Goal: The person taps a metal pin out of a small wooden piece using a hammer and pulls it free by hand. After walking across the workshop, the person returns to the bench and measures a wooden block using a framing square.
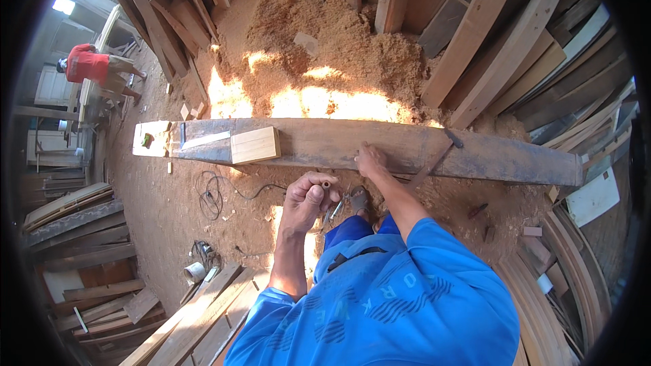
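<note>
My left hand (pixel 309 198) is raised in front of the bench, its fingers closed round a thin, round-ended stick (pixel 326 185) seen nearly end-on; its exact kind is unclear. Across from it my right hand (pixel 371 160) rests its fingertips on the top of a long, dark timber bench (pixel 325 142), with the fingers somewhat apart and no object visible in them. A pale wooden block (pixel 255 146) sits on the bench to the left of both hands. Right of my right hand lies a hammer-like tool with a dark head (pixel 454 138) and a brown handle.
A small green object (pixel 147 140) and a pale strip (pixel 207 139) lie toward the bench's left end. Sawdust (pixel 339 41) is heaped beyond it. Boards (pixel 505 54) lean around the far side. A cable (pixel 211 196) coils on the floor. A person in red (pixel 88 64) stands far left.
</note>
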